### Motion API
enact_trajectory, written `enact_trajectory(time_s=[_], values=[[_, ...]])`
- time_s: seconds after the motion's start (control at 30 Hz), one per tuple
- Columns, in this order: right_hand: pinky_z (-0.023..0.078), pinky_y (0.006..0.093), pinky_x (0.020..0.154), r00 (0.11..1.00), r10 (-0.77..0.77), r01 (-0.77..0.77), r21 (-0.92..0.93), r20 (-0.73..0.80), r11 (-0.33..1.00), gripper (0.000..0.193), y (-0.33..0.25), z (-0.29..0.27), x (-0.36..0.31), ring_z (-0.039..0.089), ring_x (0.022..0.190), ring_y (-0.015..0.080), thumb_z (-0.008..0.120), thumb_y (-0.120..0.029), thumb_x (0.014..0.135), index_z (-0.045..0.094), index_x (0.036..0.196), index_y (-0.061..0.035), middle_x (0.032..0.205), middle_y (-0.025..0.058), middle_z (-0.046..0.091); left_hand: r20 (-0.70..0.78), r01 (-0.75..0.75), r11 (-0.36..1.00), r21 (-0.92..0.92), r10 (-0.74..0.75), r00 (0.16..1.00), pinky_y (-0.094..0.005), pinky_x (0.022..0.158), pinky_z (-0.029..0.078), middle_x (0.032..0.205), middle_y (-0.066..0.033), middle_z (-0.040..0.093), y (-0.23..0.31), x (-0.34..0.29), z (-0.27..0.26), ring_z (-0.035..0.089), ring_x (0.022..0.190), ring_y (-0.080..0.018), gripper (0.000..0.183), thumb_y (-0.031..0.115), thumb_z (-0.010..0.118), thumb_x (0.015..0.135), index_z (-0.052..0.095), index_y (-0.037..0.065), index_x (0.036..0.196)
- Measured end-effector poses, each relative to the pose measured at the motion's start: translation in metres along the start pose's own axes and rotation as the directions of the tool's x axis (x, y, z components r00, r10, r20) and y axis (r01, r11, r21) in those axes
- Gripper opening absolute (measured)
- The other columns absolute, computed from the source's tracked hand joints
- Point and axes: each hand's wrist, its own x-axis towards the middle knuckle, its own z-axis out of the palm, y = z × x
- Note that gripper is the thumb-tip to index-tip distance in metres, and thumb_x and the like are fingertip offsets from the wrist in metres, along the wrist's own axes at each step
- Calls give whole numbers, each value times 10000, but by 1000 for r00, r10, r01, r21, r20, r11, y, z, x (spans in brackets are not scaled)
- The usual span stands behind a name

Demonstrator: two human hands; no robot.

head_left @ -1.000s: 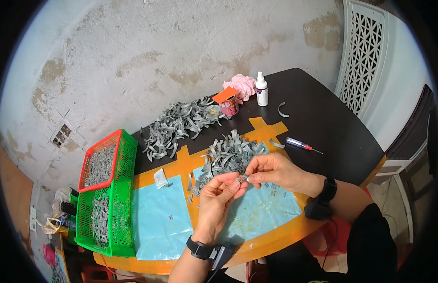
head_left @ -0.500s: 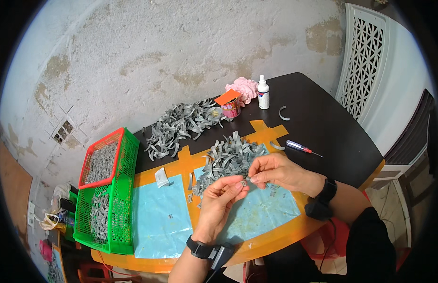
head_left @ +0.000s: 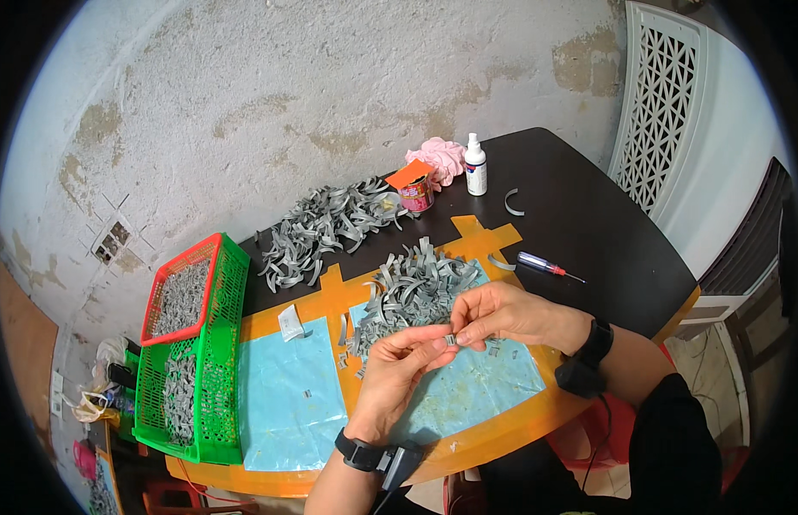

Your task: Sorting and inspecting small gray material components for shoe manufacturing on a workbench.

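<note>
Grey piece [head_left: 450,340] is pinched by left hand [head_left: 400,364]; right hand [head_left: 508,314] is angled in beside it, grip can't be told. Far side is crowded by strip pile [head_left: 420,279].

a small workshop: patchy wall [head_left: 330,69], black table [head_left: 600,206], heaped grey strips [head_left: 424,279], plastic baskets [head_left: 212,386], screwdriver [head_left: 540,263]

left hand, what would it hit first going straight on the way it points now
The left hand would most likely meet the right hand at its fingertips, beside the small grey piece it pinches; whether they already touch is unclear.
</note>
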Motion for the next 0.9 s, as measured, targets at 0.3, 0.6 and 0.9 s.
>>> enact_trajectory(time_s=[0.3,0.6,0.9], values=[[419,204,574,997,82,-82,-77,-3,994,147,-4,-2,-3,547,636,87,687,-94,789,599,869,-7,734,26,601,36,28,996,84,-31,999,-247,767,554,898,-104,681,-1,2,-3,667,826,-153,159,13,630,858,653,-12,1013],[416,197,555,983,182,-183,-101,-16,978,139,-7,-3,-4,550,613,86,690,-83,772,602,850,-10,736,30,615,76,62,991,118,-72,995,-268,788,549,891,-110,683,-4,3,-5,667,836,-165,152,27,631,861,655,-11,1006],[423,193,586,990,143,-141,-124,5,982,163,-5,-5,-2,545,643,76,684,-125,816,606,900,-10,734,16,599,51,56,991,122,-63,997,-261,777,554,893,-114,682,-3,5,-8,670,841,-174,151,24,637,856,654,-11,1002]])
